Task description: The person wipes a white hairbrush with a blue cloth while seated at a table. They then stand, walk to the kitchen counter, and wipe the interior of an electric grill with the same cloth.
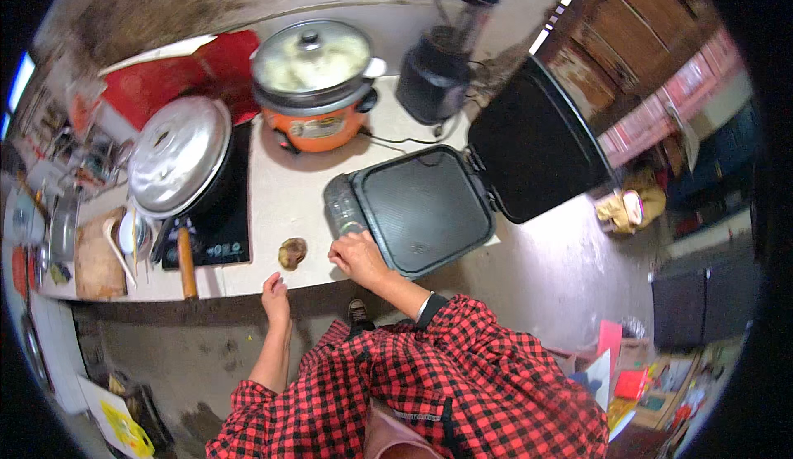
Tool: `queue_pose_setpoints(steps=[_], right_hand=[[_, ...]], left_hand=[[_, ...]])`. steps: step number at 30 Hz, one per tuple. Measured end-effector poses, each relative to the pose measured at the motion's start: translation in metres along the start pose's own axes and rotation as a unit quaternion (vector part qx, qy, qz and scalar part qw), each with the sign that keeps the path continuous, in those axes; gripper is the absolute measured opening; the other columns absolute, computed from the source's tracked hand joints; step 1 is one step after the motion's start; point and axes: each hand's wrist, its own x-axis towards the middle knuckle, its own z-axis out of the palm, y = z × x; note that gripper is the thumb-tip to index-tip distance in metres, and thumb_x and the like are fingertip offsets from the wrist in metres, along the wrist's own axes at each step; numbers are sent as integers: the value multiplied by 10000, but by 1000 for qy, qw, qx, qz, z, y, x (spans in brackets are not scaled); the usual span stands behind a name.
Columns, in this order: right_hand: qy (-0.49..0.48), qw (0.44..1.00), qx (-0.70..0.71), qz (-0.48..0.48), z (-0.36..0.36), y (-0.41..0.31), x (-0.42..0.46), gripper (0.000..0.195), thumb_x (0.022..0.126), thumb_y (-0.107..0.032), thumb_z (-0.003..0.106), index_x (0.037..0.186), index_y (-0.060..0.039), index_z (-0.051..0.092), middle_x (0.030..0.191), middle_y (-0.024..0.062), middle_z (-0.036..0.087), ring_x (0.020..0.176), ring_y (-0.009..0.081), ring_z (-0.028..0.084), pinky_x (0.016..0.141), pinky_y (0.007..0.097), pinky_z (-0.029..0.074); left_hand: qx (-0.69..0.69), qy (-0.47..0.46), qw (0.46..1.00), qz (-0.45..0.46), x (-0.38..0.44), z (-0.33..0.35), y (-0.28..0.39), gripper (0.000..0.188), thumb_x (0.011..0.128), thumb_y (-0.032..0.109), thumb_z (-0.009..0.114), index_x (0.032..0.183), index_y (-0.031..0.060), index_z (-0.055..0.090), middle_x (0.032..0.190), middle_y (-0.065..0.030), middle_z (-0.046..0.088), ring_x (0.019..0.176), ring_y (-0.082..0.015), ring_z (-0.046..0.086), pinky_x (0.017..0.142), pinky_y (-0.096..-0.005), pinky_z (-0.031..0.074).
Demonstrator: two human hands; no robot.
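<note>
My right hand (358,259) rests at the near end of the control panel (342,202) of an electric griddle (427,211), its fingers curled and partly hidden. The griddle's dark plate is bare, and its black lid (536,146) is swung back to the right. My left hand (276,299) hovers by the table's front edge, thumb and fingers slightly apart, with nothing seen in it. Just beyond that hand, a small brown and yellowish lump, perhaps food (292,253), lies on the white tabletop (279,202).
A lidded orange electric cooker (316,121) stands at the back beside a blender (440,68). On the left, a wok with a metal lid (179,155) sits on an induction cooktop (232,230); its wooden handle (186,261) juts past the front edge. A wooden board (99,257) lies farther left.
</note>
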Motion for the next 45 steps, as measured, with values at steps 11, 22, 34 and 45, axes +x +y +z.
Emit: queue_pose_setpoints(steps=[11, 22, 34, 45], right_hand=[[103, 914, 108, 378, -140, 75, -287, 470, 812, -136, 621, 1243, -93, 438, 1140, 142, 521, 1023, 306, 533, 866, 410, 446], [346, 673, 161, 633, -170, 54, -633, 255, 812, -198, 626, 1024, -57, 611, 807, 97, 661, 762, 223, 647, 685, 340, 498], [565, 473, 30, 676, -188, 139, -798, 494, 780, -262, 674, 1218, -86, 528, 1106, 141, 600, 817, 190, 624, 742, 318, 492], [424, 297, -88, 851, -168, 231, -1003, 565, 715, -413, 667, 1069, 22, 600, 1030, 252, 606, 996, 390, 551, 893, 436, 426]], left_hand=[[1, -240, 888, 392, -125, 171, 123, 253, 841, -61, 408, 1057, -20, 533, 1152, -117, 528, 1048, -199, 506, 938, -296, 377], [-5, -637, 737, 228, -373, 410, 75, 165, 897, 5, 450, 1023, 20, 556, 1123, -68, 562, 938, -128, 537, 800, -262, 444], [57, -723, 664, 183, -484, 574, 46, 161, 901, 29, 474, 1031, 37, 568, 1037, -16, 574, 907, -94, 532, 775, -241, 435], [116, -696, 700, 111, -522, 652, 25, 178, 892, -22, 455, 1017, 23, 573, 1001, -27, 587, 889, -96, 558, 751, -231, 455]])
